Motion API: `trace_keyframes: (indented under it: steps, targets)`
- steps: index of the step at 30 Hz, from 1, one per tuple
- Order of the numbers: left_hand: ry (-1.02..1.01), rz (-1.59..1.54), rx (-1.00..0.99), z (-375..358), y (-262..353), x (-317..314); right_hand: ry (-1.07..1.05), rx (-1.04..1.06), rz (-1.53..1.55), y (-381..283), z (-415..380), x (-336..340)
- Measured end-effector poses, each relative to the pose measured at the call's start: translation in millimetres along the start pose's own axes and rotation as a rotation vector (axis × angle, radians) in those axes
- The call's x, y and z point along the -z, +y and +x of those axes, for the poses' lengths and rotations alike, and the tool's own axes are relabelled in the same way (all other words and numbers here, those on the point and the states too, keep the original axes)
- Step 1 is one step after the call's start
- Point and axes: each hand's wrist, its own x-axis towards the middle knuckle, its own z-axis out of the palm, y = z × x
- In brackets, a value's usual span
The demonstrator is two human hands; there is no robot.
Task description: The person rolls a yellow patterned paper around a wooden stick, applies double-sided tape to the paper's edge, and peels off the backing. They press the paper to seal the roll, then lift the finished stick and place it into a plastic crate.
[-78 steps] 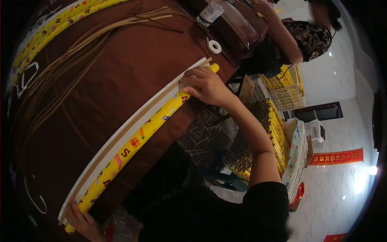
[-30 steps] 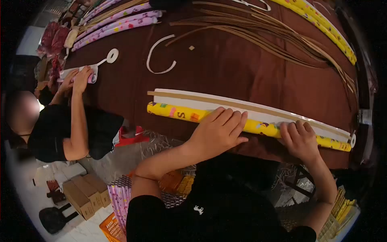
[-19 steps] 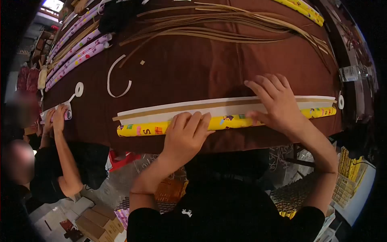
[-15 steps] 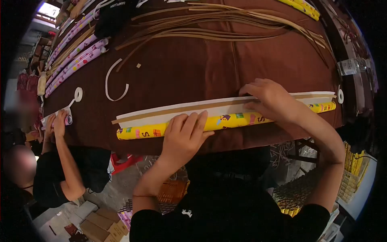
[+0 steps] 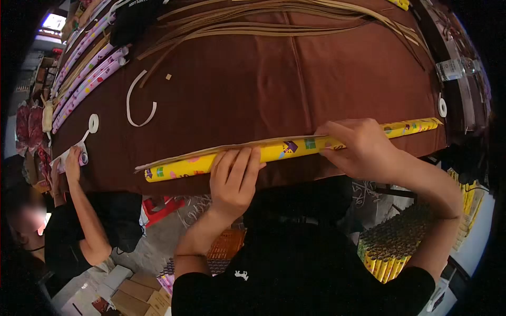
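A long yellow roll of printed wrapping paper (image 5: 274, 151) lies along the near edge of the brown-covered table. My left hand (image 5: 233, 179) has its fingers curved over the left half of the roll, with the thumb sticking out to the right. Further right, my right hand (image 5: 361, 147) spans the roll, fingers on the far side and thumb on the near side. A thin pale paper edge (image 5: 195, 152) shows along the roll's far side, left of my right hand.
Brown strips (image 5: 253, 26) lie across the far table. A curled white strip (image 5: 130, 100) and tape rolls (image 5: 93, 123) (image 5: 443, 108) lie nearby. Pink-purple rolls (image 5: 89, 95) are at left, where a co-worker's hands (image 5: 73, 163) hold a small printed roll. A plastic bottle (image 5: 457, 69) lies at right.
The white inner sheet and brown strip that lay exposed behind the roll are now mostly covered by yellow paper. Both hands stay on the roll. The view has shifted slightly.
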Motion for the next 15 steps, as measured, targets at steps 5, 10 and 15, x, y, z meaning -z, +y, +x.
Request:
trace_keyframes:
  steps: [5,10,15]
  targets:
    - [0.02,0.169,-0.017,-5.8,4.5,5.3,0.13,0.092,-0.106,0.1,-7.4,-14.1]
    - [0.242,0.19,-0.125,-12.4,3.4,18.7,0.233,0.131,-0.194,-2.7,-14.8,-23.4]
    - [-0.424,0.038,0.085,27.8,-17.9,60.8,0.258,0.181,-0.388,-7.0,-28.8,-33.8]
